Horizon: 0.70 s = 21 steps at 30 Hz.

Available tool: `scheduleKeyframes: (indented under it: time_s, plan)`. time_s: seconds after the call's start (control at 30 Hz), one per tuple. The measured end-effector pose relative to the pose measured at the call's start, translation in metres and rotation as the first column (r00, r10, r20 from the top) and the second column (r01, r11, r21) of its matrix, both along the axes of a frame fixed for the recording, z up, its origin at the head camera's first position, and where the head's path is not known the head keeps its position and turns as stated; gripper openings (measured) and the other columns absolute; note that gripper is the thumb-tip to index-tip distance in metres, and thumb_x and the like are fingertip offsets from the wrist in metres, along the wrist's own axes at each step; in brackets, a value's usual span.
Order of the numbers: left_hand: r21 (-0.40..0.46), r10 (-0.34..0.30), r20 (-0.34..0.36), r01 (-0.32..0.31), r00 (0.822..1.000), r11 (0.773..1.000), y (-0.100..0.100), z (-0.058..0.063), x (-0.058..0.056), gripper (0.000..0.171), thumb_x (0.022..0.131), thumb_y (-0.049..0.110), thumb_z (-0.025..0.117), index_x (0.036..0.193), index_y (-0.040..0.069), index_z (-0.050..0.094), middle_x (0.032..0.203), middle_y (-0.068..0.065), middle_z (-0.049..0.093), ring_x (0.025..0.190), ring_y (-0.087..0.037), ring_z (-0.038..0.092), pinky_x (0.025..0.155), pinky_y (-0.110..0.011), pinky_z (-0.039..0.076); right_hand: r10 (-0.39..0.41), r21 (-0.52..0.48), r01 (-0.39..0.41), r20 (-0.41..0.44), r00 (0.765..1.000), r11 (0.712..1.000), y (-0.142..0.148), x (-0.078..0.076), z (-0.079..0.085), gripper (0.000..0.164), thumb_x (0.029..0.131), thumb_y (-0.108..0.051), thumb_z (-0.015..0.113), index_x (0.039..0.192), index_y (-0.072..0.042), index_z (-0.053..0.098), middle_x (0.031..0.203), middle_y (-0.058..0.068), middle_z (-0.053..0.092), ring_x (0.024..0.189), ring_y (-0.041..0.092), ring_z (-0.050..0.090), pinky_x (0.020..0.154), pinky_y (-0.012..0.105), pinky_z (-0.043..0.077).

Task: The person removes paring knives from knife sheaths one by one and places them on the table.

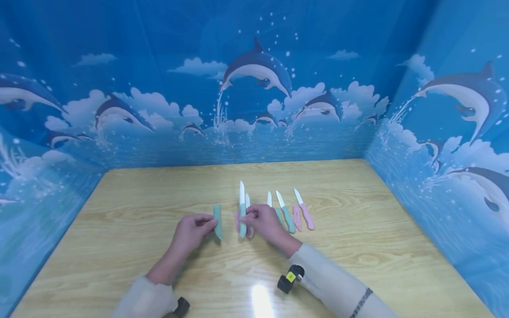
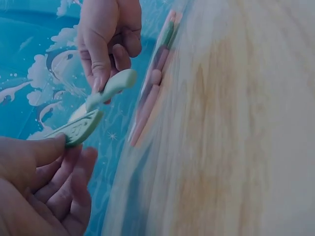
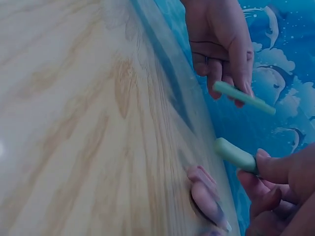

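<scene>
My left hand [image 1: 190, 233] pinches a mint-green knife sheath [image 1: 217, 218] between thumb and fingers, raised above the table. A patterned face of that sheath [image 2: 81, 129] shows in the left wrist view. A little to the right, my right hand [image 1: 265, 222] pinches a knife [image 1: 242, 205] by its mint-green handle [image 3: 236, 156], the white blade pointing away from me. Sheath and knife are apart in the head view. Just under the right hand, a pink-handled knife [image 3: 206, 200] and a pink sheath [image 3: 201, 174] lie on the table, partly hidden.
Right of the right hand lie a green-handled knife [image 1: 287, 220], a pink sheath [image 1: 297, 217] and a pink-handled knife [image 1: 306, 216]. Another white blade [image 1: 269, 198] shows behind the hand. Dolphin-print curtains [image 1: 191, 145] border the wooden table [image 1: 139, 207].
</scene>
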<state>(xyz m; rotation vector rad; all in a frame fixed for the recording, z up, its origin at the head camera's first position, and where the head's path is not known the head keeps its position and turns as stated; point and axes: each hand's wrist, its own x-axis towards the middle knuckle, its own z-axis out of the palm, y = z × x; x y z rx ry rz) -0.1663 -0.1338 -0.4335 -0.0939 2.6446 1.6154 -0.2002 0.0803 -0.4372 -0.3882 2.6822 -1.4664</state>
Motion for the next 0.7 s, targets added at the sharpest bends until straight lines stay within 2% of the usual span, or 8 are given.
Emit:
scheduleKeyframes:
  time_s: [0.1, 0.17, 0.27, 0.37, 0.57, 0.7]
  plan:
    - [-0.057, -0.002, 0.022, 0.003, 1.000, 0.998, 0.000, -0.001, -0.006, 0.022, 0.086, 0.019, 0.070, 0.099, 0.002, 0.069, 0.077, -0.010, 0.073, 0.068, -0.018, 0.067, 0.070, -0.035, 0.057, 0.004, 0.014, -0.005, 0.037, 0.999, 1.000, -0.011, -0.003, -0.001, 0.028, 0.082, -0.018, 0.074, 0.102, 0.000, 0.066, 0.080, 0.008, 0.070, 0.065, 0.013, 0.062, 0.063, 0.029, 0.056]
    - [-0.081, -0.001, 0.048, 0.004, 0.999, 0.997, -0.001, -0.002, -0.010, 0.022, 0.086, 0.020, 0.070, 0.098, 0.002, 0.070, 0.072, -0.007, 0.071, 0.062, -0.018, 0.065, 0.063, -0.032, 0.054, 0.004, 0.036, -0.006, 0.056, 0.998, 0.999, -0.017, -0.003, -0.002, 0.029, 0.082, -0.019, 0.074, 0.103, -0.001, 0.066, 0.081, 0.007, 0.071, 0.066, 0.012, 0.063, 0.064, 0.027, 0.056]
    - [-0.118, -0.001, 0.069, 0.009, 0.998, 0.993, -0.003, -0.004, -0.015, 0.024, 0.085, 0.022, 0.071, 0.098, 0.002, 0.070, 0.065, -0.006, 0.068, 0.056, -0.017, 0.061, 0.052, -0.027, 0.048, 0.008, 0.079, -0.012, 0.047, 0.999, 0.997, -0.026, -0.004, -0.005, 0.029, 0.081, -0.019, 0.074, 0.103, -0.001, 0.066, 0.082, 0.006, 0.072, 0.065, 0.009, 0.062, 0.062, 0.024, 0.056]
    - [-0.143, -0.005, 0.078, 0.016, 0.997, 0.990, -0.003, -0.007, -0.019, 0.025, 0.084, 0.023, 0.071, 0.097, 0.002, 0.070, 0.063, -0.006, 0.067, 0.053, -0.016, 0.057, 0.049, -0.026, 0.045, 0.023, 0.123, -0.025, 0.024, 0.999, 0.992, -0.034, -0.004, -0.008, 0.029, 0.081, -0.018, 0.074, 0.104, -0.002, 0.066, 0.081, 0.005, 0.072, 0.064, 0.008, 0.062, 0.058, 0.022, 0.055]
    - [-0.151, -0.011, 0.090, 0.024, 0.996, 0.988, -0.003, -0.014, -0.022, 0.027, 0.083, 0.022, 0.072, 0.097, -0.001, 0.068, 0.077, -0.010, 0.072, 0.058, -0.014, 0.060, 0.052, -0.027, 0.050, 0.038, 0.164, -0.036, -0.008, 0.999, 0.986, -0.044, -0.001, -0.012, 0.032, 0.082, -0.017, 0.073, 0.108, -0.001, 0.064, 0.086, 0.010, 0.074, 0.069, 0.011, 0.065, 0.058, 0.022, 0.056]
    - [-0.195, -0.001, 0.108, 0.023, 0.994, 0.981, -0.002, -0.016, -0.024, 0.029, 0.082, 0.023, 0.072, 0.101, 0.001, 0.065, 0.082, -0.012, 0.073, 0.062, -0.016, 0.062, 0.055, -0.027, 0.049, 0.044, 0.220, -0.028, -0.068, 0.997, 0.975, -0.048, 0.000, -0.012, 0.035, 0.081, -0.017, 0.074, 0.110, -0.001, 0.062, 0.075, 0.007, 0.072, 0.056, 0.008, 0.060, 0.047, 0.020, 0.050]
